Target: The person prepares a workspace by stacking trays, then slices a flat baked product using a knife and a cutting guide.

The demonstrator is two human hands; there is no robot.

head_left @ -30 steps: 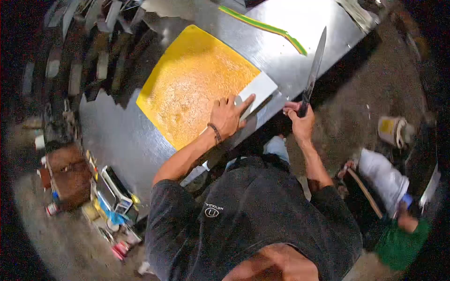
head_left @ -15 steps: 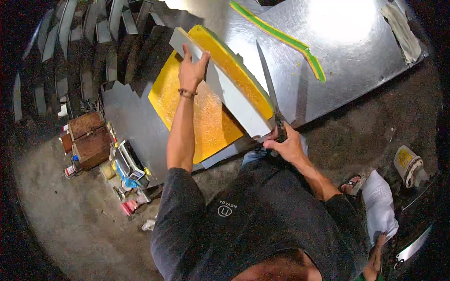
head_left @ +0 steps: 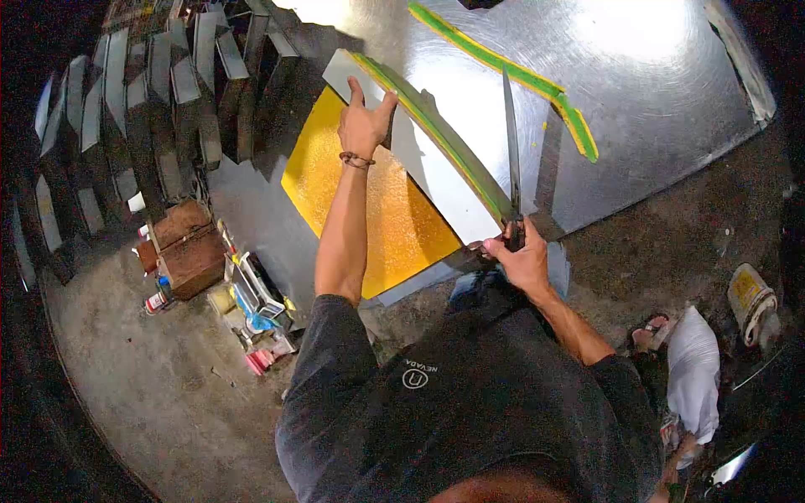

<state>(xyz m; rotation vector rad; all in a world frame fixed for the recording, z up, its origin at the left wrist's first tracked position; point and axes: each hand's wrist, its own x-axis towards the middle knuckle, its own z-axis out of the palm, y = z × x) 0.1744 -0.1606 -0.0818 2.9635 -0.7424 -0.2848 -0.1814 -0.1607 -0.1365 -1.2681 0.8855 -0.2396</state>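
My left hand [head_left: 365, 126] lies with fingers spread on a long white board [head_left: 440, 197], near its far end. Beneath the board, to the left, is a broad yellow slab [head_left: 369, 222] with a mottled surface. A thin green-and-yellow strip [head_left: 449, 151] runs along the board's right edge. My right hand [head_left: 526, 260] is closed round the dark handle of a long knife [head_left: 511, 142]. The blade points away from me, beside the near end of that strip. Some of the right fingers are hidden behind the handle and the board's near corner.
A bent green-and-yellow offcut [head_left: 503, 67] lies on the shiny metal table [head_left: 654, 126]. Dark folded metal pieces [head_left: 159, 92] are stacked at the far left. A wooden box [head_left: 186, 251], bottles and tools stand at left. A white sack [head_left: 694, 369] and a bucket [head_left: 749, 298] sit at right.
The board now shows a wider face, and the piece beside it has turned from a broad yellow face to a thin edge. The view has shifted slightly; both hands keep their places on board and knife.
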